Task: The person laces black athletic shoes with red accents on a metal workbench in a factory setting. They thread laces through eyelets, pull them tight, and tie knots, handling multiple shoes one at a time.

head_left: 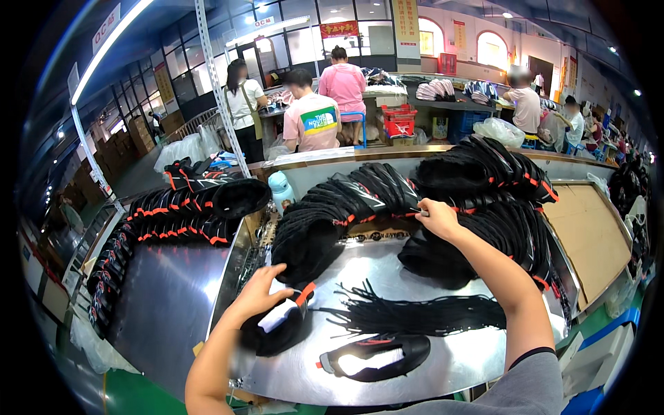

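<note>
My left hand (263, 296) is over a black shoe upper (282, 333) with an orange tab and white paper inside. Its thumb and fingers are apart, the fingertips close to the end of a curved row of nested black shoe uppers (360, 197). Farther off, my right hand (438, 220) has its fingers pinched together beside that row; a small thing shows at the fingertips, too small to name. A bundle of black laces (429, 315) lies across the metal tabletop (332, 387). Nearer me is another black upper (379, 357) with a white insert.
More nested uppers (484, 166) fill the back right of the table. To the left, a second metal table (169, 283) carries further rows (187, 204). A light blue bottle (281, 190) stands by the back edge. Cardboard (588, 238) lies at right. Several people work beyond.
</note>
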The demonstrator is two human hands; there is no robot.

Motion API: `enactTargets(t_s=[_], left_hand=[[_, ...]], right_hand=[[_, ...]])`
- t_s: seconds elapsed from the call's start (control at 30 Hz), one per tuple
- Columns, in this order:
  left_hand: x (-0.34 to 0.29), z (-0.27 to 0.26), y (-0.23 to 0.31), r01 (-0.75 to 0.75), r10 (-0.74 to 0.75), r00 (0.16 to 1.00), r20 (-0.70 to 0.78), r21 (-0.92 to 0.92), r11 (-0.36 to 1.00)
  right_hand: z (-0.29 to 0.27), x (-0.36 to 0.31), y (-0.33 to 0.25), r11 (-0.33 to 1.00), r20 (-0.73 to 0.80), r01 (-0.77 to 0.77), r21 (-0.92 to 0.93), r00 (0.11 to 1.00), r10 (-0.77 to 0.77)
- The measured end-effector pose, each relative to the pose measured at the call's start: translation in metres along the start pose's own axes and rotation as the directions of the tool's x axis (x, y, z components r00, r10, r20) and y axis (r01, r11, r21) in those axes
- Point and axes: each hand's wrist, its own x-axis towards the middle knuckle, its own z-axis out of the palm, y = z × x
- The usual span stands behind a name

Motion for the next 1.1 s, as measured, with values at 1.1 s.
enactTargets(t_s=[1.1], left_hand=[[0.302,0.09,-0.04,-0.134,0.214,0.975,-0.062,0.603,0.786]], right_hand=[[-0.02,-0.127,0.015,0.958,0.392,0.281,0.049,0.877,-0.278]])
